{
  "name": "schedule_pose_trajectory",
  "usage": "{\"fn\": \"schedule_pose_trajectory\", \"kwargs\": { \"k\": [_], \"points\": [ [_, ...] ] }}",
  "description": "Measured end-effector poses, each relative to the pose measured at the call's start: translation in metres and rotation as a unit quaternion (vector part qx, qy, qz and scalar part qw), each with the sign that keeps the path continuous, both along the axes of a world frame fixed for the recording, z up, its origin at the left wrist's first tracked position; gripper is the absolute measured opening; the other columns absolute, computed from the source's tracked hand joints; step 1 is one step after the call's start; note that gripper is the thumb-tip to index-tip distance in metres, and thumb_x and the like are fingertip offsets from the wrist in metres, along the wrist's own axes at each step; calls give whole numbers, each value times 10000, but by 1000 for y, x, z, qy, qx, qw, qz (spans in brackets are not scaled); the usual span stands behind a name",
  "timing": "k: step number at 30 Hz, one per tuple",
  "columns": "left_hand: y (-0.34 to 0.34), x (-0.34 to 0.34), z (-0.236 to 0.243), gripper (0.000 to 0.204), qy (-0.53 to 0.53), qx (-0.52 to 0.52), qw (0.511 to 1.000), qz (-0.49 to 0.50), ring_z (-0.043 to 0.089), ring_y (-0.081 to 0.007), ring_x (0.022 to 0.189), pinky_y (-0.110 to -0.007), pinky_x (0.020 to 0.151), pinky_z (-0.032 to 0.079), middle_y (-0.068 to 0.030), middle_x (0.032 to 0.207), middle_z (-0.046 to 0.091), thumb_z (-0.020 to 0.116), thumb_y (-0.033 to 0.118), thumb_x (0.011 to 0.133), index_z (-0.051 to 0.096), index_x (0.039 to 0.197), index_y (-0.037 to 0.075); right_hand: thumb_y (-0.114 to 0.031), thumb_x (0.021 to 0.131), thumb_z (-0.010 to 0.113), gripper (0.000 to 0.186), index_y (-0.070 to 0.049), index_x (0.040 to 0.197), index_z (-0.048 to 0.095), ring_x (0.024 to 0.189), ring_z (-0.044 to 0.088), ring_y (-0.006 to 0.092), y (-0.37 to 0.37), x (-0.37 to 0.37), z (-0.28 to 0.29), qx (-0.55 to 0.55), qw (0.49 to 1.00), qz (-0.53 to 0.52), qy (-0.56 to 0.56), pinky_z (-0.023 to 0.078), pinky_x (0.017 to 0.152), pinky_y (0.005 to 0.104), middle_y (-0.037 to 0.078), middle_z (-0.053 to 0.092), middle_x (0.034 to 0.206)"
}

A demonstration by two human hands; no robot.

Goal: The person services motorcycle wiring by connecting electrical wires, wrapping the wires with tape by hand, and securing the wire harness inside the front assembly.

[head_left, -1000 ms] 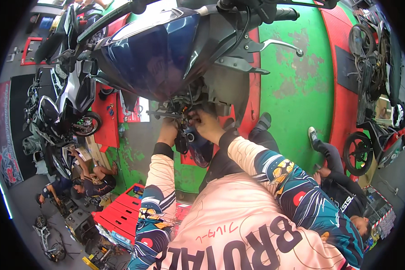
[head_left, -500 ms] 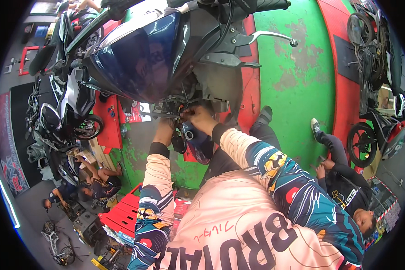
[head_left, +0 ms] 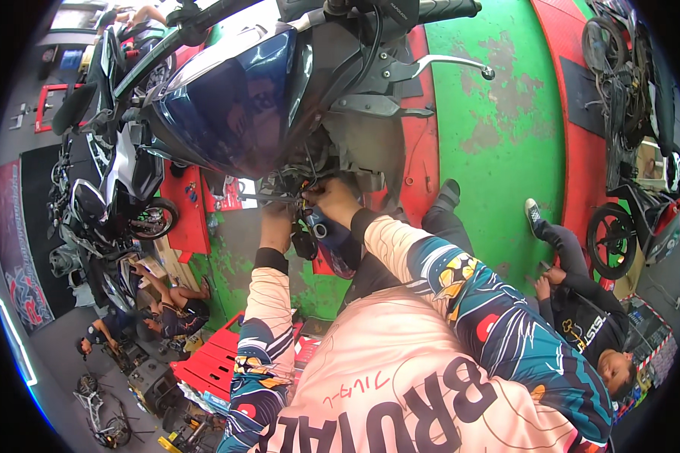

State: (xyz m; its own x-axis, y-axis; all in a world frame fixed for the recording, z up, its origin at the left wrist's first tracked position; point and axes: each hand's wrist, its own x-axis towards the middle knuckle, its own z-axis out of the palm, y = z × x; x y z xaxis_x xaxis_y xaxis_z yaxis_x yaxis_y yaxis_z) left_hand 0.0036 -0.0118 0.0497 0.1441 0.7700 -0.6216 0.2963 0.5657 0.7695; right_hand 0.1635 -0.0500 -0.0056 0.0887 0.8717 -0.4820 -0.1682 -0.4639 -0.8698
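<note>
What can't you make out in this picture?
Head view:
Left hand: fingertips hidden by dark motorcycle parts.
Right hand: whatever its fingertips touch is too small to identify.
Handlebar grip: upper side cut off by top edge.
Red slatted cart: partly hidden by left sleeve.

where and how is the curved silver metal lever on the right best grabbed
Probably the outer half of the curved silver metal lever, just short of its rounded metal tip, coming from the right: that end juts out free, while the inner end meets a dark bolted mount.
</note>
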Motion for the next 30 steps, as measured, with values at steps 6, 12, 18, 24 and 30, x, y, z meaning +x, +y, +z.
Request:
{"fn": "schedule_pose_trajectory", "kwargs": {
  "k": [6,12,18,24,30],
  "points": [
    [-2,17,21,186,54,-3,998,-17,709,-217,733,-335,509,525,-91,859,688,581,94,881,682,989,-19,-287,795,740,322,18,893,717,861,690,351,0,-1,-1,-12,999,0,-38,507,777,396,228,698,858],
    [0,9,8,186,50,-16,999,14,697,-175,654,-261,476,460,-28,845,688,683,165,897,665,1027,33,-288,809,727,317,18,890,718,831,698,319,2,3,12,-3,999,29,-22,512,757,386,219,699,843],
    [5,9,-10,163,-6,-3,997,76,653,-197,598,-302,490,530,-61,835,677,582,102,924,644,1016,-17,-222,843,728,261,30,909,710,780,696,249,1,2,9,13,999,20,-49,504,738,353,179,716,829],
    [6,25,2,119,14,-18,994,106,576,-156,537,-277,434,461,-35,762,630,521,120,932,609,986,60,-218,851,684,261,15,968,704,916,684,362,-5,2,17,19,991,21,-134,500,796,408,235,700,916],
    [13,20,3,61,65,-100,982,147,457,-110,477,-232,401,336,-9,670,539,487,85,916,545,903,103,-224,847,653,270,19,954,700,912,638,435,-8,-4,12,20,996,-7,-91,488,777,455,288,657,921]
  ]
}}
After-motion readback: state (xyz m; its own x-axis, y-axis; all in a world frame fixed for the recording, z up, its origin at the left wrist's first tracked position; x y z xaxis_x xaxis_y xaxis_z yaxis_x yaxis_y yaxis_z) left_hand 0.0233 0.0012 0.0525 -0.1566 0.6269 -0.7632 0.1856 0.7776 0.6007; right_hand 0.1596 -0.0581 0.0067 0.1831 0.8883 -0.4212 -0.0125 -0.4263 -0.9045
